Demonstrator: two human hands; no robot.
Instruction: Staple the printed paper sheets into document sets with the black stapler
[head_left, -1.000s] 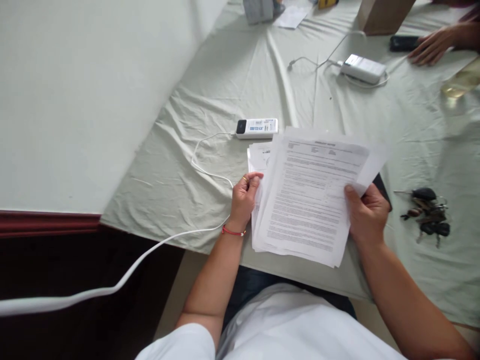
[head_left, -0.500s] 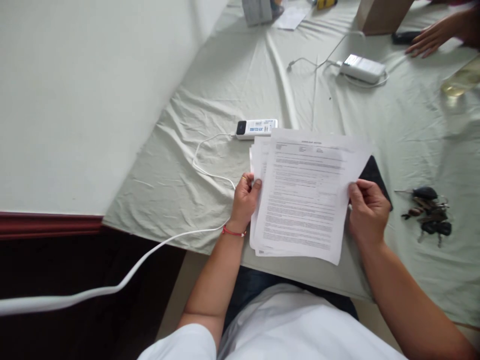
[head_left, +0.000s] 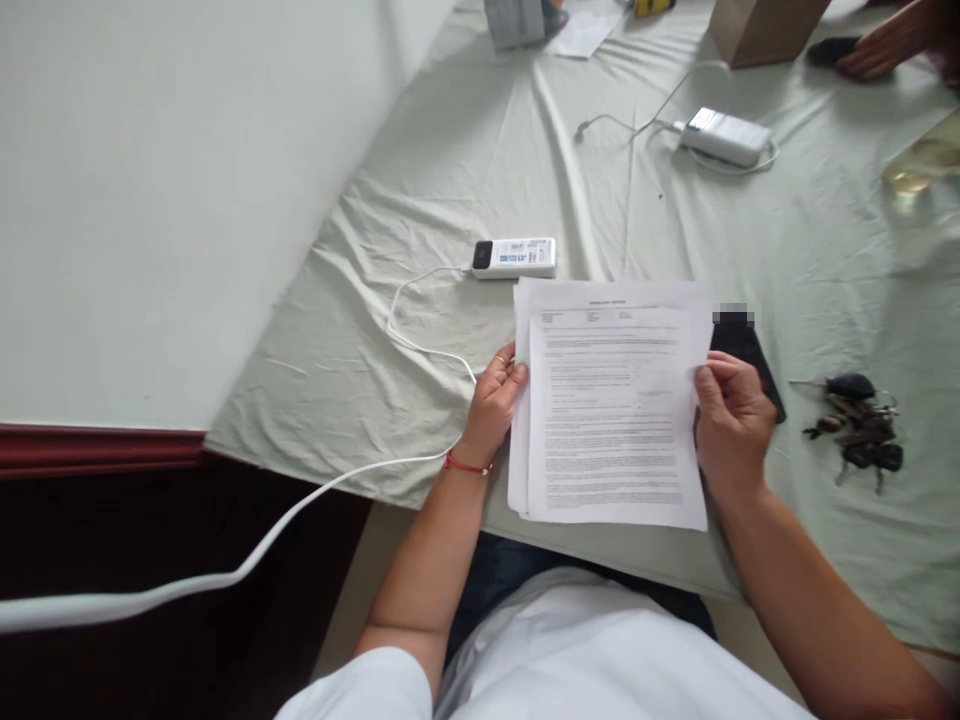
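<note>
Between my hands is a stack of printed paper sheets point(head_left: 611, 420), held just over the table's near edge. My left hand point(head_left: 495, 405) pinches the stack's left side, thumb on top and fingers behind. On the right side, my right hand point(head_left: 735, 425) grips the paper between thumb and bent fingers. The sheets overlap nearly evenly, with lower ones showing along the left. A black phone-like slab point(head_left: 750, 350) lies partly hidden behind my right hand. Just beyond the paper's top edge sits a white power bank point(head_left: 514, 258) with a cable plugged in.
A bunch of keys point(head_left: 859, 425) lies right of my right hand. Farther back are a white adapter-like block point(head_left: 726, 137) with a cable, a cardboard box point(head_left: 765, 30) and a bottle of yellowish liquid point(head_left: 926, 160). Another person's hand point(head_left: 892, 45) rests on a dark object. A white cable point(head_left: 300, 510) crosses the left edge.
The stack has straightened, its top sheet turning and lining up more closely with those beneath. My left hand shifted slightly right. The other person's hand moved back with the dark object.
</note>
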